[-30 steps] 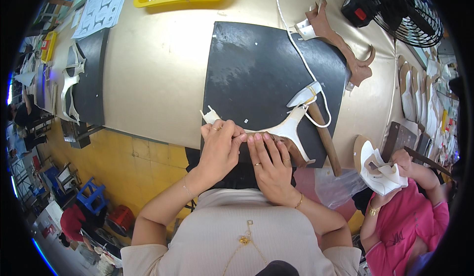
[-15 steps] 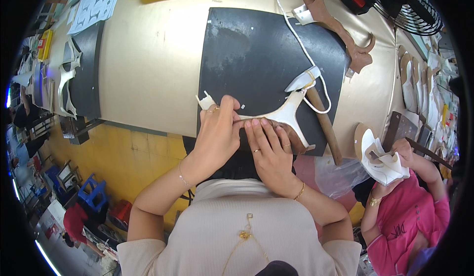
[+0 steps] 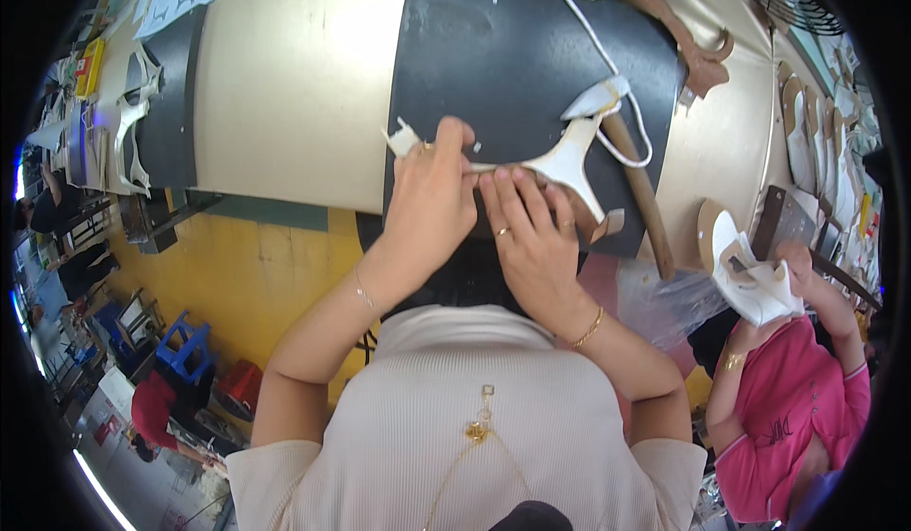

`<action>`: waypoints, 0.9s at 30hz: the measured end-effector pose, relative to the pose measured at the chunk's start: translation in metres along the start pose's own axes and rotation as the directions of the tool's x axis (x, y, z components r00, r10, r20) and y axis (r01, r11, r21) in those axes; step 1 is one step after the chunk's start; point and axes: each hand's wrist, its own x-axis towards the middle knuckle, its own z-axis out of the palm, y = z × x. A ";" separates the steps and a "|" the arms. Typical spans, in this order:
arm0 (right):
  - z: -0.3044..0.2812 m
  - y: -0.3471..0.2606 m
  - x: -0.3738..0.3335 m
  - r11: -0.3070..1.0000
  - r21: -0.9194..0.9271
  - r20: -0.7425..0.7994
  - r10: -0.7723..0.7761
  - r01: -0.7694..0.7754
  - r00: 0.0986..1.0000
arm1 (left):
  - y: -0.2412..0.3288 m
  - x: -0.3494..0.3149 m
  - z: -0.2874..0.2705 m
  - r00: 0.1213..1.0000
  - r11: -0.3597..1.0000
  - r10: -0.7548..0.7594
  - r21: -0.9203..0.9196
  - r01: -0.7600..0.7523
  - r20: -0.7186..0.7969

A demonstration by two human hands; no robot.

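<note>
- The upper, white with brown showing at its near edge, lies across the near part of the black mat on the bench.
- Left hand: grip closed on the upper's narrow band, toward its left end.
- Right hand: fingers side by side along the band's near edge; the thumb is hidden, so I cannot tell whether that grip pinches.
- The upper looks light and bendy, probably easy to crease; the band or the wide right fork should give a sound hold.
- The hammer crowds the fork's far tip, a white cord curling by it.
- Far right lies a brown piece; nearer, a co-worker's hand holds a white shoe.
</note>
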 end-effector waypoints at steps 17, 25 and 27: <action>0.003 0.005 0.003 0.995 -0.095 -0.032 -0.041 0.038 0.999 | 0.001 0.034 -0.025 0.917 0.964 -0.262 0.039 0.262 0.300; 0.004 -0.007 0.008 0.994 -0.105 -0.045 0.003 -0.008 0.999 | 0.007 0.035 -0.021 0.938 0.973 -0.221 0.120 0.195 0.268; 0.003 -0.019 0.012 0.992 -0.116 -0.045 0.040 -0.045 0.998 | 0.002 0.030 -0.019 0.957 0.985 -0.155 0.112 0.131 0.247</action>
